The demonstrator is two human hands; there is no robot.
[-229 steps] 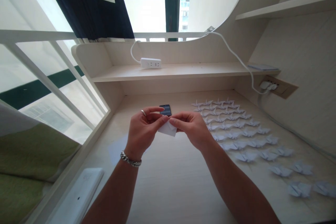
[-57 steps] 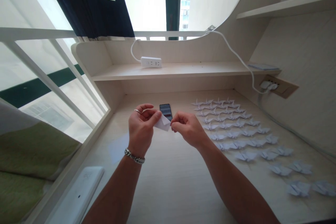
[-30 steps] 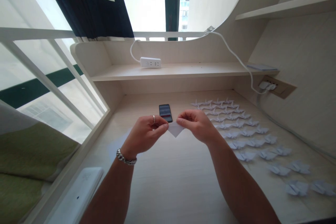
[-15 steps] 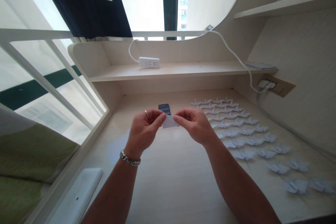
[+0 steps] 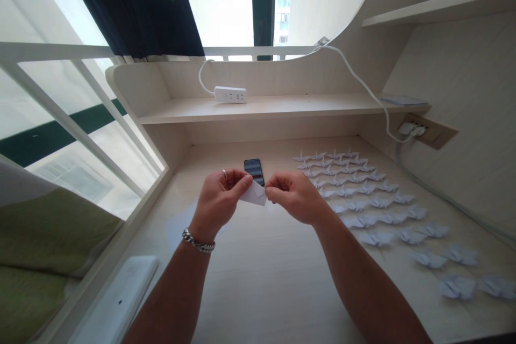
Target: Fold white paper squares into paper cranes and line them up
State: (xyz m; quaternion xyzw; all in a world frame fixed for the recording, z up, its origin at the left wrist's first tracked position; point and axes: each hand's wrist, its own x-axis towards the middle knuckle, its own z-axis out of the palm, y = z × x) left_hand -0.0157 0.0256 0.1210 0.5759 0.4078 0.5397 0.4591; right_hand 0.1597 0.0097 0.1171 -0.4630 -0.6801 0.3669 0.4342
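Note:
My left hand (image 5: 220, 200), with a ring and a metal bracelet, pinches the left side of a small folded white paper (image 5: 255, 194) above the desk. My right hand (image 5: 296, 197) pinches the paper's right side, fingers curled over it. Both hands hover over the pale wooden desk (image 5: 266, 274). Just behind the paper a dark phone (image 5: 253, 169) lies flat on the desk.
Several rows of folded white paper cranes (image 5: 365, 204) cover the desk's right half. A sheet of white paper (image 5: 181, 223) lies left of my hands. A white flat device (image 5: 121, 301) sits at the near left. A power strip (image 5: 230, 94) rests on the shelf; a wall socket (image 5: 423, 131) is at right.
Both hands keep hold of the paper and keep turning it. It hung as a downward point a second ago, lay flatter half a second ago, and now tilts down to the right.

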